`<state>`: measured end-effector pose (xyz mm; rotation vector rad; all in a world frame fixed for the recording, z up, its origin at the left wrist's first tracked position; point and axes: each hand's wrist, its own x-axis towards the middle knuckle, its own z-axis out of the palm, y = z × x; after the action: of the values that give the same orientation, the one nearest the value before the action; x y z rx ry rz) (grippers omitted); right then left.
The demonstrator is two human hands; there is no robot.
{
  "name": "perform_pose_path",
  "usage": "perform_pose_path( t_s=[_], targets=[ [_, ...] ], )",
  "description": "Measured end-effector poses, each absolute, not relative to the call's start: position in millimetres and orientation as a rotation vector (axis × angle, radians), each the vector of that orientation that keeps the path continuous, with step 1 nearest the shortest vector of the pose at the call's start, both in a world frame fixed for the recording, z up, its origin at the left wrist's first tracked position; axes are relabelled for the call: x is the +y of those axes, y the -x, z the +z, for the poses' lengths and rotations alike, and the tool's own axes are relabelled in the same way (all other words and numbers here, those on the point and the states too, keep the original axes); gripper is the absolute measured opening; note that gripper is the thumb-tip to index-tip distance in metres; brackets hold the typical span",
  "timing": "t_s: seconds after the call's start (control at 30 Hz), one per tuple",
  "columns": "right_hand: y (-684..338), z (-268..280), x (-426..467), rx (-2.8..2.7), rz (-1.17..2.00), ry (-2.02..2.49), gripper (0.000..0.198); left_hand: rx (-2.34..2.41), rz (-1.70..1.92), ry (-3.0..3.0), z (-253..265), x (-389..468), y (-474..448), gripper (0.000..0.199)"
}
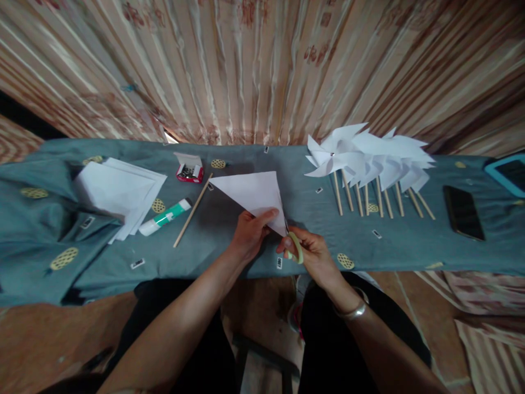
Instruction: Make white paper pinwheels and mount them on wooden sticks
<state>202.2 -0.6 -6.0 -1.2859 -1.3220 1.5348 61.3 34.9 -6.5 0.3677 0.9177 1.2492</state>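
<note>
A white sheet of paper folded into a triangle (256,191) is pinched in my left hand (251,232), thumb on top. My right hand (307,249) grips a pair of scissors with yellow-green handles (296,249). Their blades meet the paper's right edge near its lower corner and are mostly hidden. Left of the paper, a thin wooden stick (192,210) lies slanted. Beside it are a green and white glue tube (165,217) and a small red box (190,168) of metal pins or clips.
Several white paper pinwheels (353,150) on wooden sticks lie in a row at the right. A dark phone (463,212) and a blue-framed device (508,172) lie farther right. White paper sheets (118,191) are stacked at the left. A curtain (262,71) hangs behind the cloth-covered table (229,257).
</note>
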Motion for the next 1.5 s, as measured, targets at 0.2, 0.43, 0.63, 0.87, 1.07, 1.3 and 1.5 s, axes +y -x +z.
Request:
perform_pose_path(
  t_s=[0.2, 0.43, 0.63, 0.87, 1.07, 1.3, 1.5],
  targets=[
    [-199, -5, -2, -1.294, 1.490, 1.298, 0.047, 0.903, 1.244, -0.353, -5, 34, -62, 0.031],
    [-196, -6, -3, -1.309, 1.469, 1.290, 0.047, 0.897, 1.260, -0.323, -4, 35, -63, 0.032],
    [-199, -4, -1, -1.313, 1.523, 1.295, 0.046, 0.884, 1.239, -0.347, -5, 35, -61, 0.031],
    [-203, -6, -1, -1.274, 1.565, 1.273, 0.046, 0.858, 1.186, -0.305, -1, 35, -59, 0.030],
    [-205, 0, 0, -1.306, 1.574, 1.288, 0.041, 0.878, 1.188, -0.296, -2, 35, -61, 0.028],
    [-206, -5, -1, -1.352, 1.494, 1.303, 0.037, 0.890, 1.189, -0.361, -4, 31, -65, 0.023],
    [-207, -9, 0, -1.409, 1.440, 1.275, 0.035, 0.875, 1.173, -0.389, -3, 29, -67, 0.021]
  ],
)
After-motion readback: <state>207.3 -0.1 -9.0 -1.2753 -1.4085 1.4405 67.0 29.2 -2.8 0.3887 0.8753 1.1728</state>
